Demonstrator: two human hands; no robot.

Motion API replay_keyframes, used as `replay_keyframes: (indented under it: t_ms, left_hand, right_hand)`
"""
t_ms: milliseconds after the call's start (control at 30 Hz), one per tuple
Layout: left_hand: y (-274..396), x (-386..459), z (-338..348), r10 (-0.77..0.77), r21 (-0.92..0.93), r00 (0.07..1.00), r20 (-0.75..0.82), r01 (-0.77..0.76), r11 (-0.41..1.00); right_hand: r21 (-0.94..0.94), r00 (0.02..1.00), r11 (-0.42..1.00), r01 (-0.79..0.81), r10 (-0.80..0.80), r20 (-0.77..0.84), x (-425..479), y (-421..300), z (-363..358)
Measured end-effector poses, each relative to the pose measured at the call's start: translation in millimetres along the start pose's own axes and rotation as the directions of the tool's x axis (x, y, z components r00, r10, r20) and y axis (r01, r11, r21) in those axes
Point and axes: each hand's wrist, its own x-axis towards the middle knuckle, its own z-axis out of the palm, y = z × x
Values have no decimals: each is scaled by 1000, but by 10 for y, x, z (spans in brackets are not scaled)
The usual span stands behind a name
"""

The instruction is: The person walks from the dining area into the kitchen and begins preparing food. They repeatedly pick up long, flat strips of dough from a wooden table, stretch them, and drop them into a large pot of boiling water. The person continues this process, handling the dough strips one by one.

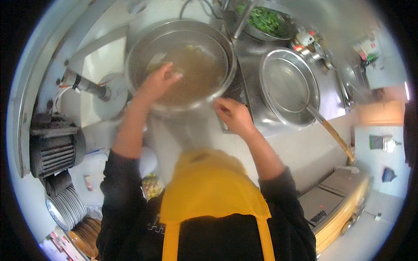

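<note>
A large round metal pot [192, 91] holds murky brownish liquid with a few pale pieces near its far side. Over the left part of the liquid is my left hand [160, 81], thumb and forefinger apart and nothing visible between them. My right hand [233, 114] is at the pot's near right rim, its fingers curled. Whether it touches the rim or holds something small is hidden. To the right, a round wire strainer with a wooden handle [331, 132] rests across a wide metal basin [315, 78].
A bowl of leafy greens [266, 23] stands at the back right, near several small containers [305, 40]. Left of the pot are a metal shaft [88, 84] on a round base and a dark motor [55, 145]. Stacked plates [67, 207] sit lower left.
</note>
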Motion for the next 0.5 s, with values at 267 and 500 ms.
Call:
replay_keyframes:
  t_ms: [267,500]
  left_hand:
    - [133,723,-160,358,420,890,-282,-221,880]
    - [904,-1127,2340,232,-67,956,-181,-247,967]
  right_hand:
    - [511,618,644,-569,745,-251,-3257,1045,-522]
    - [808,19,326,-491,931,-364,-5722,1097,-869]
